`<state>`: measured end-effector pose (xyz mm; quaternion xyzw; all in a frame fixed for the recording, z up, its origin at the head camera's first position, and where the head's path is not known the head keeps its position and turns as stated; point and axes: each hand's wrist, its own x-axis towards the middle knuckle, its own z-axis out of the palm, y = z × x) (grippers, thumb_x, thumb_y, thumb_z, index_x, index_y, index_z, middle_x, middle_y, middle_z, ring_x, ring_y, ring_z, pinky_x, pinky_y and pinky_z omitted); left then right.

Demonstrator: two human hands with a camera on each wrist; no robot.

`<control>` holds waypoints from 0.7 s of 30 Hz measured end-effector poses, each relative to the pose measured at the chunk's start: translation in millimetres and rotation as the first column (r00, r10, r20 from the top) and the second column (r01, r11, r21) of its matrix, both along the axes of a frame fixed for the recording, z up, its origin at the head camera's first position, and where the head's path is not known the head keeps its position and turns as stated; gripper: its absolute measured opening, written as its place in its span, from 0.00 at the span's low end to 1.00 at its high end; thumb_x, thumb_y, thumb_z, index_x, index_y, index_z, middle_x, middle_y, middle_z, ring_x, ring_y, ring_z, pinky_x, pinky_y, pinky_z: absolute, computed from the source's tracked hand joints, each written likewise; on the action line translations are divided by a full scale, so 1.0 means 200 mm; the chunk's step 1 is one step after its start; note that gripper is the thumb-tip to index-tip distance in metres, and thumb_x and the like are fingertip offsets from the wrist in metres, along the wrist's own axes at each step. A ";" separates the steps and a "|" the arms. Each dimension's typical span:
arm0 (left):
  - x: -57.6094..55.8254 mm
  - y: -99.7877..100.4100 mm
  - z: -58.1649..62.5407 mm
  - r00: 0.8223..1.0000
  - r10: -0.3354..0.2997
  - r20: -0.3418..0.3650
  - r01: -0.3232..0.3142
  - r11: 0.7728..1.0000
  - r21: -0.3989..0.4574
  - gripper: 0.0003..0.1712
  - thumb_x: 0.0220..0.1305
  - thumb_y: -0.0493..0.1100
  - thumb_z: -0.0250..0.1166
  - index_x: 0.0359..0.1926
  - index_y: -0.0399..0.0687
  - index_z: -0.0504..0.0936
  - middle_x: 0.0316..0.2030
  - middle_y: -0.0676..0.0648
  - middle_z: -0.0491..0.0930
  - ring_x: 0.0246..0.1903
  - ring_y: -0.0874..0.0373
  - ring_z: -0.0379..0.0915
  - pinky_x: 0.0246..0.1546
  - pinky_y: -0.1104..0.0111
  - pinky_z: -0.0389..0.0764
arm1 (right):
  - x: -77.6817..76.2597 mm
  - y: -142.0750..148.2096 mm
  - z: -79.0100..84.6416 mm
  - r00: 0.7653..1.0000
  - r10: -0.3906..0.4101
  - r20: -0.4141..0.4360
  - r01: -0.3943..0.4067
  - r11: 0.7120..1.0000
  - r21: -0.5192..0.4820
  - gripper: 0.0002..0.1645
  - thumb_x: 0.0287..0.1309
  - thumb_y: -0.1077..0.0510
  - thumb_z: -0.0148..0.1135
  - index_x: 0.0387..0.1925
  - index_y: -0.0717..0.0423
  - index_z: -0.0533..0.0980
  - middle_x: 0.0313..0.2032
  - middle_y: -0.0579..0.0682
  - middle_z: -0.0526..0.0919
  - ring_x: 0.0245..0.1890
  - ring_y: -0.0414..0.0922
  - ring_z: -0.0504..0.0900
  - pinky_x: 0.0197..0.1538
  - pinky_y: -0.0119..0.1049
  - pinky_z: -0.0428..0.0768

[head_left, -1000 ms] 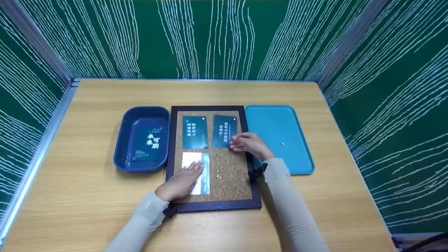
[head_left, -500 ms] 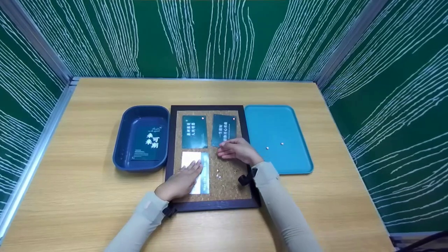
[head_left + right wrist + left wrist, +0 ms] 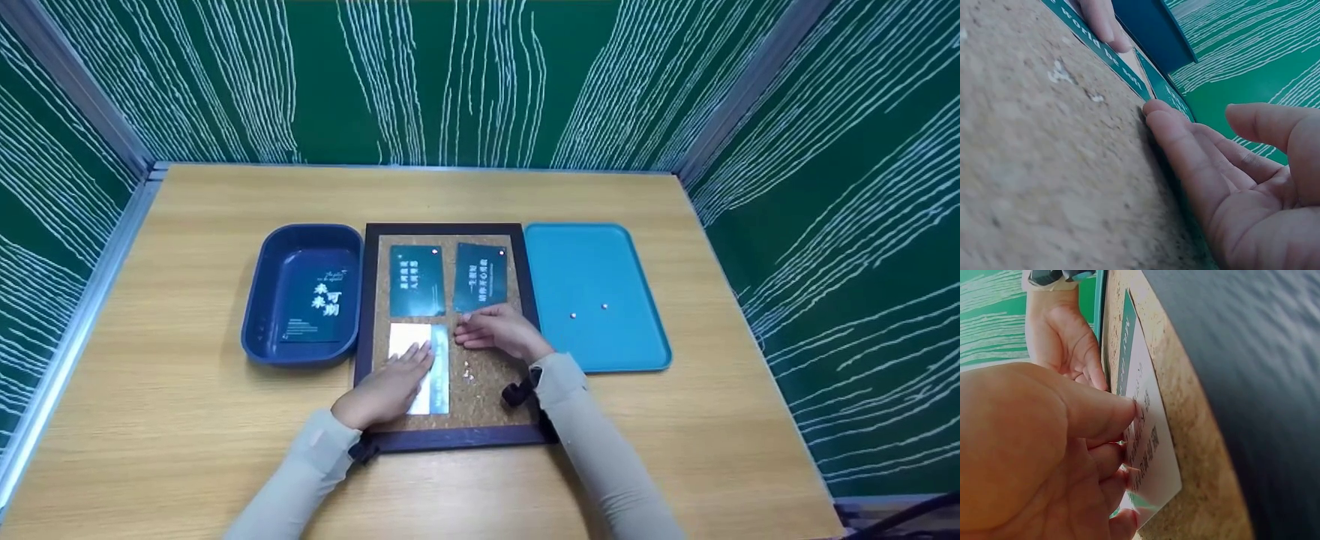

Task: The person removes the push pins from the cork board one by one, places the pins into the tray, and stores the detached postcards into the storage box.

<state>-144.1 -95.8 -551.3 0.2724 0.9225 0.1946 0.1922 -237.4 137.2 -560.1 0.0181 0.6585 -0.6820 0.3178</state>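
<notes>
My left hand [image 3: 386, 390] rests with extended fingers on a white card with a teal strip [image 3: 441, 375], at the lower left of a framed cork board [image 3: 491, 409]. In the left wrist view, thumb and fingertips lie on the printed face of this card [image 3: 1154, 461]. My right hand [image 3: 501, 330] is over the board, fingers fairly straight and thumb apart, with nothing seen between them. Its fingertips are close to the white card's upper right corner and the lower edge of a dark green card [image 3: 480, 274]. Another green card [image 3: 417, 281] lies at the upper left.
A deep blue bin [image 3: 255, 322] holding a green card stands left of the board. On the right, a turquoise tray [image 3: 585, 262] carries two small pins [image 3: 573, 316]. Small white marks [image 3: 468, 373] show on the cork. Both upper cards have a small pin [image 3: 502, 253] at the top right.
My right hand has moved left and slightly nearer, from the upper right card's side to below its lower edge. A second pin on the tray has come into view. The left hand stays put.
</notes>
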 end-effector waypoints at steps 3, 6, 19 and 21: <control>0.00 0.00 0.00 1.000 -0.005 -0.004 0.005 1.000 -0.003 0.30 0.75 0.41 0.44 0.74 0.42 0.52 0.75 0.44 0.46 0.75 0.49 0.39 0.73 0.51 0.50 | 0.01 -0.01 -0.01 1.000 -0.005 0.022 0.006 1.000 -0.005 0.19 0.66 0.63 0.52 0.52 0.74 0.75 0.37 0.56 0.87 0.36 0.44 0.87 0.45 0.36 0.85; 0.00 0.00 -0.01 1.000 -0.016 -0.016 0.016 1.000 -0.003 0.30 0.75 0.40 0.45 0.73 0.40 0.53 0.75 0.43 0.47 0.75 0.48 0.40 0.73 0.50 0.51 | 0.02 -0.02 -0.01 0.999 -0.011 0.047 0.012 1.000 -0.025 0.19 0.67 0.63 0.50 0.53 0.74 0.74 0.38 0.57 0.87 0.36 0.43 0.88 0.46 0.36 0.85; 0.00 0.00 0.00 1.000 0.000 -0.011 0.000 1.000 0.005 0.30 0.75 0.40 0.44 0.74 0.42 0.53 0.75 0.45 0.47 0.75 0.49 0.40 0.73 0.50 0.51 | 0.05 -0.04 0.00 0.989 -0.081 0.121 0.089 0.994 -0.064 0.20 0.69 0.62 0.50 0.56 0.71 0.73 0.46 0.62 0.85 0.41 0.45 0.87 0.49 0.37 0.83; 0.00 0.00 0.00 1.000 0.006 -0.009 -0.006 1.000 0.001 0.30 0.75 0.41 0.44 0.74 0.43 0.52 0.75 0.46 0.46 0.75 0.50 0.40 0.73 0.50 0.51 | 0.06 -0.05 -0.01 0.989 -0.087 0.121 0.097 0.992 -0.085 0.21 0.68 0.62 0.50 0.57 0.72 0.72 0.47 0.63 0.84 0.41 0.46 0.87 0.50 0.38 0.83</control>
